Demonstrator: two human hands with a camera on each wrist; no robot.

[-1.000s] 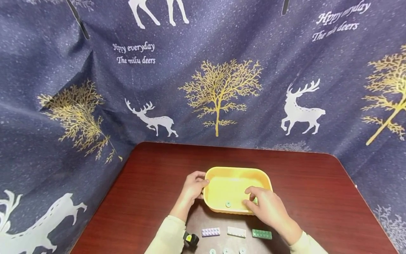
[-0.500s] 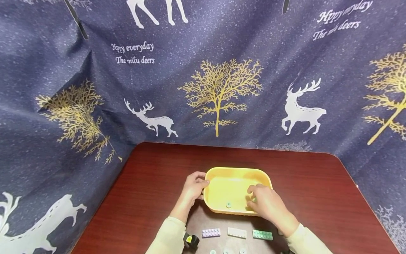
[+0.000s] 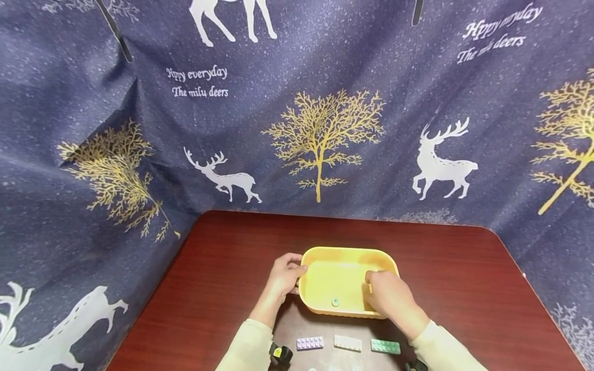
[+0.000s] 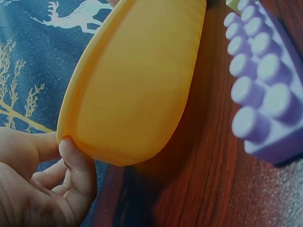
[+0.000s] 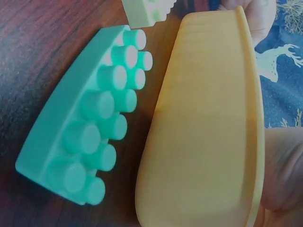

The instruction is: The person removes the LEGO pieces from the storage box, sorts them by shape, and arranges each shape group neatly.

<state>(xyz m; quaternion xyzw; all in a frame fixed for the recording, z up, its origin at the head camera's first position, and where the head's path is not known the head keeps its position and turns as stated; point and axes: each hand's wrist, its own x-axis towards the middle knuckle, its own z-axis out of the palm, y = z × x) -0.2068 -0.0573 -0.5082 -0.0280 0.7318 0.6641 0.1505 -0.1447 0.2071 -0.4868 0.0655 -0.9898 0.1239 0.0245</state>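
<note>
A yellow plastic bin point(image 3: 341, 281) stands on the table in the head view. My left hand point(image 3: 284, 278) holds its left end, fingers and thumb at the rim; the left wrist view shows that hand point(image 4: 52, 179) pinching the bin's edge point(image 4: 137, 85). My right hand point(image 3: 392, 296) reaches over the bin's front right rim, its fingers curled down inside. The fingertips and whatever lies under them are hidden. In the right wrist view the bin wall point(image 5: 203, 118) covers most of that hand point(image 5: 284, 170). A small green ring-shaped piece point(image 3: 335, 302) lies inside near the front wall.
In front of the bin lie a purple studded toy block point(image 3: 310, 343), a whitish one point(image 3: 348, 343) and a green one point(image 3: 385, 346). Small round pieces point(image 3: 313, 369) show at the bottom edge. A printed dark blue cloth point(image 3: 297, 129) hangs behind the table point(image 3: 250, 232).
My right hand has moved slightly right and its fingers have drawn together; the second green piece seen beside them earlier is now hidden. My left hand keeps its hold on the bin.
</note>
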